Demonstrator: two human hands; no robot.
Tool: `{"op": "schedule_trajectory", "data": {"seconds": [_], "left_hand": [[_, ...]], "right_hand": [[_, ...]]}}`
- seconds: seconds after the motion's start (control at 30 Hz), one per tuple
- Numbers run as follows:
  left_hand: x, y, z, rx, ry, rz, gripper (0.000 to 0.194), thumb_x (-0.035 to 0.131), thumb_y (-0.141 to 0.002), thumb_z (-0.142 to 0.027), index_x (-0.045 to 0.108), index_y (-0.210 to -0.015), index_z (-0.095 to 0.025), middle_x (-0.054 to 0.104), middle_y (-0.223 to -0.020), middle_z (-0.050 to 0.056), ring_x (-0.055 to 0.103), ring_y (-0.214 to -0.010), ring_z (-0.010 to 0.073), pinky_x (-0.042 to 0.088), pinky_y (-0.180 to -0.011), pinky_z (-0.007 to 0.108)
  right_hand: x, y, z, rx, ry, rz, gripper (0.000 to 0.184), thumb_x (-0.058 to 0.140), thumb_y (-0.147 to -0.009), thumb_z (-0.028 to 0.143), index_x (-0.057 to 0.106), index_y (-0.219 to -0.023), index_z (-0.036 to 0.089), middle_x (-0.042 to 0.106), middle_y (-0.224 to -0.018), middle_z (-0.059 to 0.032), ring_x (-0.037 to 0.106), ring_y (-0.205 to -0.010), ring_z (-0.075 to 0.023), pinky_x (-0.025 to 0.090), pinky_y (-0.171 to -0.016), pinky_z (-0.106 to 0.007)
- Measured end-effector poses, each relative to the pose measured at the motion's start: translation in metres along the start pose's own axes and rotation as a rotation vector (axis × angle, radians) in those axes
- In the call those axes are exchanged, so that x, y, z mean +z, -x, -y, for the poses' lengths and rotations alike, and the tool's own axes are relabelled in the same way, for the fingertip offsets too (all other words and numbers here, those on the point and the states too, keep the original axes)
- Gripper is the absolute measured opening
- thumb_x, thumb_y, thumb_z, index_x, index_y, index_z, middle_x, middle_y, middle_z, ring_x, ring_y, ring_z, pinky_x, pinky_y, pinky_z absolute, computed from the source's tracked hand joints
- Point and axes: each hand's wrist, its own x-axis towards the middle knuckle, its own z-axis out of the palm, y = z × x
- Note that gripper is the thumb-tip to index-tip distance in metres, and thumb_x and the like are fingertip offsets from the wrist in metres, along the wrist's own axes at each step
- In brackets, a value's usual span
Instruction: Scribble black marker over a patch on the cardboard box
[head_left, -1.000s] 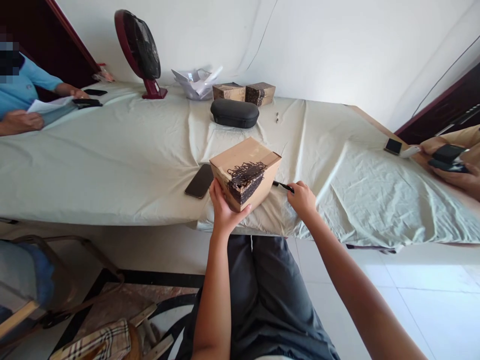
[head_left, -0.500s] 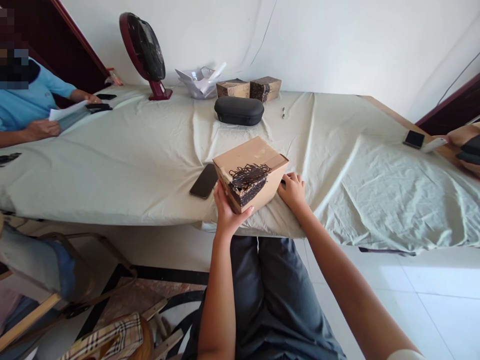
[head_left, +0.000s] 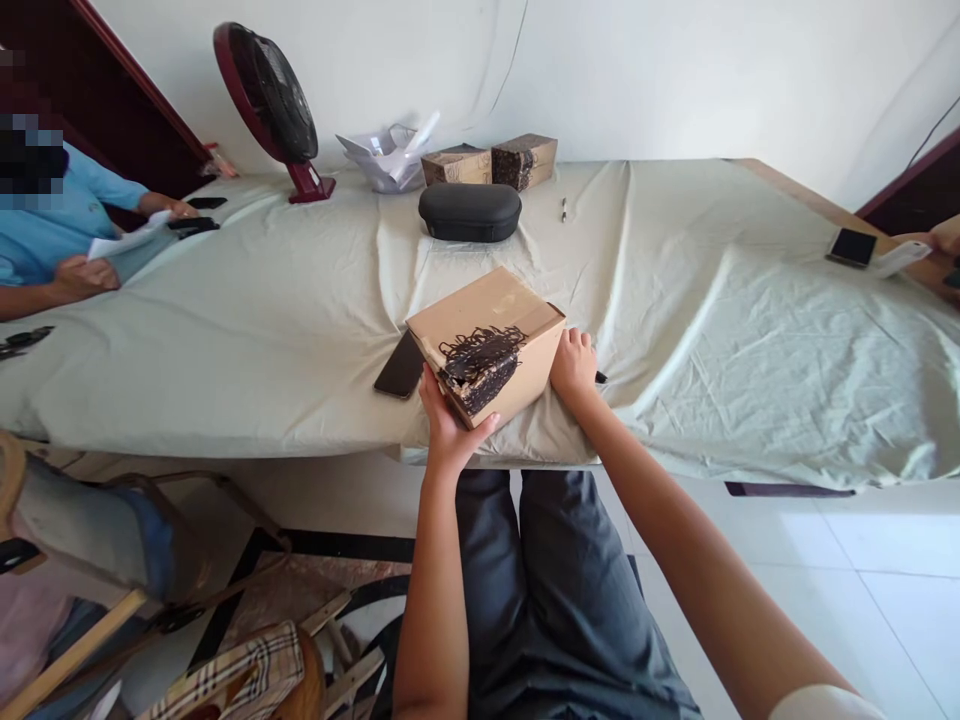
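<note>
A brown cardboard box sits tilted near the table's front edge, its near corner covered in black scribbles. My left hand grips that corner from the left and below, thumb across the front face. Against the box's right side is my right hand, fingers curled. The dark end of what looks like a black pen sticks out to the right of it; the rest is hidden in the hand. A dark smartphone lies just left of the box, partly covered by it.
Behind the box stand a black zip case, two patterned boxes, a clear plastic bag and a fan. A small pen-like item lies nearby. A person in blue holds papers at left.
My right hand has turned and its fingers have curled more; the dark pen end now shows on its right side. The view has shifted slightly. My left hand keeps its grip.
</note>
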Motion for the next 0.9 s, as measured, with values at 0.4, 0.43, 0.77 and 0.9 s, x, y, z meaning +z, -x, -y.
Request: {"op": "schedule_trajectory", "data": {"seconds": [0.4, 0.43, 0.77, 0.9], "left_hand": [[0.004, 0.0, 0.004, -0.02, -0.002, 0.018, 0.125, 0.095, -0.069, -0.044, 0.023, -0.17, -0.024, 0.036, -0.17, 0.022, 0.032, -0.165, 0.0435, 0.034, -0.134, 0.06], [0.005, 0.0, 0.005, -0.025, -0.007, 0.025, 0.124, 0.095, -0.07, -0.044, 0.024, -0.17, -0.025, 0.036, -0.17, 0.022, 0.032, -0.165, 0.0433, 0.034, -0.134, 0.06], [0.013, -0.001, 0.015, -0.034, -0.031, 0.024, 0.122, 0.095, -0.072, -0.046, 0.026, -0.171, -0.025, 0.037, -0.172, 0.021, 0.035, -0.165, 0.043, 0.035, -0.135, 0.057], [0.015, -0.001, 0.017, -0.057, -0.036, 0.029, 0.123, 0.094, -0.072, -0.045, 0.025, -0.172, -0.026, 0.038, -0.172, 0.02, 0.035, -0.166, 0.0423, 0.035, -0.135, 0.057]], "right_hand": [[0.002, 0.0, 0.003, 0.098, 0.001, -0.026, 0.037, 0.039, -0.111, 0.022, 0.067, -0.133, 0.015, 0.067, -0.131, -0.0243, 0.062, -0.115, -0.0366, 0.044, -0.085, -0.044], [0.002, -0.001, 0.002, 0.087, 0.0, -0.019, 0.038, 0.038, -0.11, 0.02, 0.067, -0.135, 0.016, 0.067, -0.132, -0.0239, 0.062, -0.115, -0.0365, 0.044, -0.086, -0.044], [-0.008, 0.003, 0.004, 0.078, 0.005, 0.031, 0.042, 0.035, -0.11, 0.022, 0.068, -0.133, 0.01, 0.067, -0.135, -0.0256, 0.059, -0.125, -0.0386, 0.044, -0.094, -0.045], [-0.01, 0.003, 0.004, 0.067, 0.011, 0.073, 0.04, 0.043, -0.11, 0.033, 0.074, -0.127, 0.015, 0.07, -0.13, -0.0226, 0.062, -0.122, -0.0384, 0.043, -0.095, -0.045]]}}
